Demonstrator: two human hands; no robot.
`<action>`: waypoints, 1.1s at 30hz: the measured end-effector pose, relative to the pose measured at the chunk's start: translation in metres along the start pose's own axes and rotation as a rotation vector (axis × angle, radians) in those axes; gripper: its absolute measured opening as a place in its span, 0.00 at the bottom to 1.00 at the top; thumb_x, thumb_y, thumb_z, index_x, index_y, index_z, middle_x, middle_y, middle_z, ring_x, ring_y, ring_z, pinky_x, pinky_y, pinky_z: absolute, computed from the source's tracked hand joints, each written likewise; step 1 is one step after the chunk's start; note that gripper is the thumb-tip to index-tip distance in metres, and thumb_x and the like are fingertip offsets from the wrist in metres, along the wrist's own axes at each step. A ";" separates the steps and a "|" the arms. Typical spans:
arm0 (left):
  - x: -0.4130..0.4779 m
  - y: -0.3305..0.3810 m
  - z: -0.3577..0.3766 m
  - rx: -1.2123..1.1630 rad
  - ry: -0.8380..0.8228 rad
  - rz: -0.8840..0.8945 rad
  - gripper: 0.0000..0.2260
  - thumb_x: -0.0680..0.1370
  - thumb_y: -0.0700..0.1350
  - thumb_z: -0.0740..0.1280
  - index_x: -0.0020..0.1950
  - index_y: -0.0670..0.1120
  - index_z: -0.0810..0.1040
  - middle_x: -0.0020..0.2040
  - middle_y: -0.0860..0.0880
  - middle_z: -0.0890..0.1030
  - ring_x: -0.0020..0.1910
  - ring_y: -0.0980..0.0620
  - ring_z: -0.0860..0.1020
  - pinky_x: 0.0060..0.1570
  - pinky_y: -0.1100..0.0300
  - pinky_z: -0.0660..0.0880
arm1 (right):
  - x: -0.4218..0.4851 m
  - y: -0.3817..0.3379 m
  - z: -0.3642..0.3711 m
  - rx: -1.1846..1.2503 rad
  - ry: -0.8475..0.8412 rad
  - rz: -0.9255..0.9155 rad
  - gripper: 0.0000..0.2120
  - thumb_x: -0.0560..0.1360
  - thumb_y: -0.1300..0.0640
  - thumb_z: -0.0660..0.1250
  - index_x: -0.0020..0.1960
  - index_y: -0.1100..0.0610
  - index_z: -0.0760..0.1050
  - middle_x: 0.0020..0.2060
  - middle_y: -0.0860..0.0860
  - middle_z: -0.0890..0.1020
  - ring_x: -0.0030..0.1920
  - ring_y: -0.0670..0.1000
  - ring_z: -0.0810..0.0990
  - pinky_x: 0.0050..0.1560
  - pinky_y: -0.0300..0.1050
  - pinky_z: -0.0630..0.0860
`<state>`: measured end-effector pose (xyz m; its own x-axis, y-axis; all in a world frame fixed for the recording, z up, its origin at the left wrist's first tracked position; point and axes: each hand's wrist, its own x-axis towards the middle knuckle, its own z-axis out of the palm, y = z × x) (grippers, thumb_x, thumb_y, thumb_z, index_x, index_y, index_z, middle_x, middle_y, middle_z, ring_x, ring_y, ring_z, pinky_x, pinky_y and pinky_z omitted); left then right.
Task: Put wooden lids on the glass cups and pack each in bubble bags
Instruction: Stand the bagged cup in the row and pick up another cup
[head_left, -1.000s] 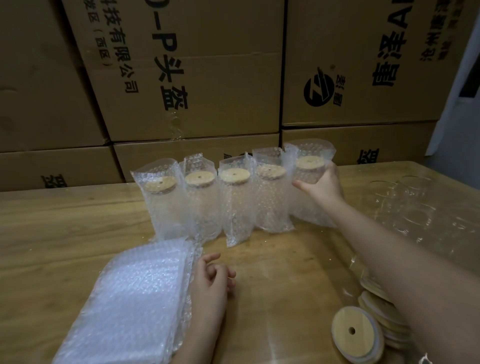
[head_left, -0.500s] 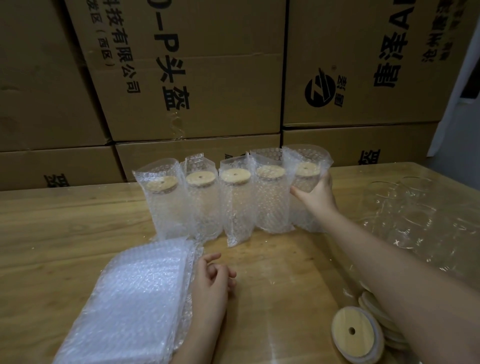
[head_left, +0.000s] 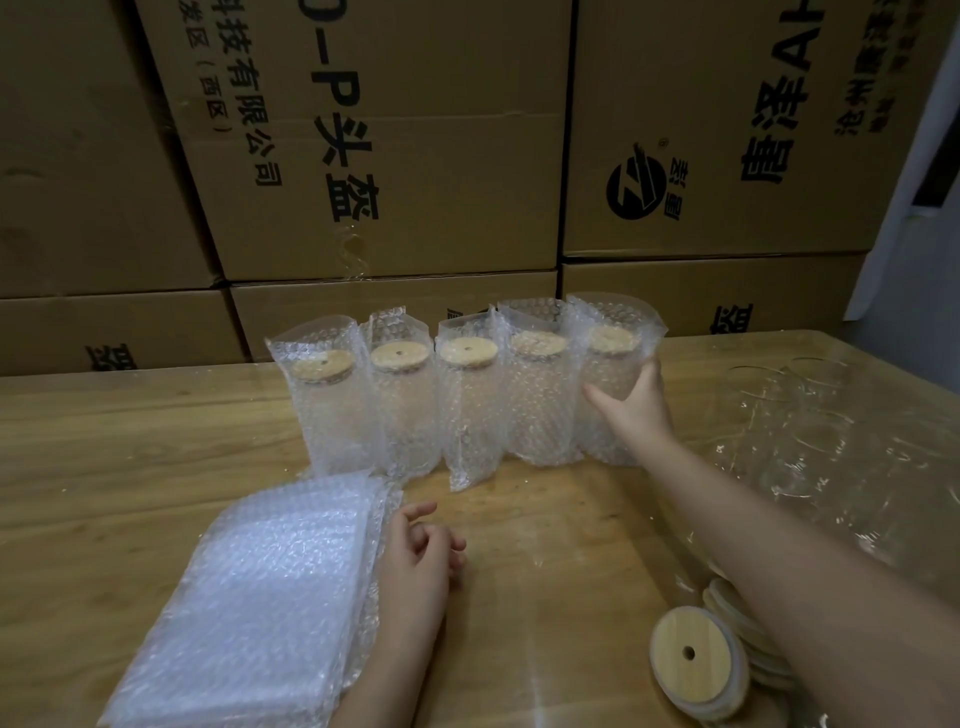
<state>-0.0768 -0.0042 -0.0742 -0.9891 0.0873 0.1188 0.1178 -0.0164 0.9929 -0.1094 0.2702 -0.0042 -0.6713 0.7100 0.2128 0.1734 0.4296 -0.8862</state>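
Observation:
Several glass cups with wooden lids stand upright in bubble bags (head_left: 467, 400) in a row at the back of the wooden table (head_left: 130, 447). My right hand (head_left: 636, 402) grips the rightmost bagged cup (head_left: 608, 364), which stands on the table at the row's right end. My left hand (head_left: 421, 561) rests on the table with loosely curled fingers, holding nothing, beside a stack of flat bubble bags (head_left: 260, 597). Loose wooden lids (head_left: 696, 662) lie in a pile at the front right, partly hidden by my right forearm.
Bare glass cups (head_left: 810, 431) stand grouped on the right side of the table. Stacked cardboard boxes (head_left: 389, 156) form a wall right behind the table.
My right hand has lowered the rightmost bagged cup onto the table at the end of the row. My left hand has stayed in place.

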 end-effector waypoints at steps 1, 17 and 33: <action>0.000 0.000 0.000 0.000 -0.001 -0.002 0.12 0.77 0.35 0.61 0.54 0.52 0.73 0.33 0.51 0.81 0.29 0.58 0.77 0.33 0.59 0.72 | -0.002 -0.001 -0.001 -0.003 0.019 -0.017 0.47 0.72 0.45 0.71 0.78 0.49 0.43 0.77 0.49 0.53 0.73 0.57 0.62 0.57 0.46 0.66; -0.002 -0.005 -0.008 -0.029 0.020 -0.031 0.11 0.78 0.35 0.61 0.51 0.51 0.75 0.33 0.51 0.81 0.29 0.59 0.77 0.32 0.58 0.71 | -0.094 -0.008 -0.035 0.128 -0.228 -0.230 0.10 0.78 0.58 0.65 0.57 0.46 0.73 0.53 0.48 0.81 0.54 0.48 0.80 0.52 0.42 0.77; -0.013 0.012 -0.001 -0.043 0.021 -0.007 0.08 0.80 0.34 0.60 0.52 0.45 0.74 0.31 0.46 0.78 0.28 0.52 0.74 0.28 0.61 0.70 | -0.102 -0.064 -0.105 -0.530 -0.450 -0.239 0.11 0.77 0.46 0.64 0.57 0.49 0.74 0.48 0.44 0.79 0.47 0.45 0.78 0.52 0.49 0.78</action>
<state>-0.0627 -0.0060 -0.0636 -0.9915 0.0664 0.1115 0.1076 -0.0585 0.9925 0.0243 0.2290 0.0737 -0.9454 0.3146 0.0851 0.2342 0.8372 -0.4943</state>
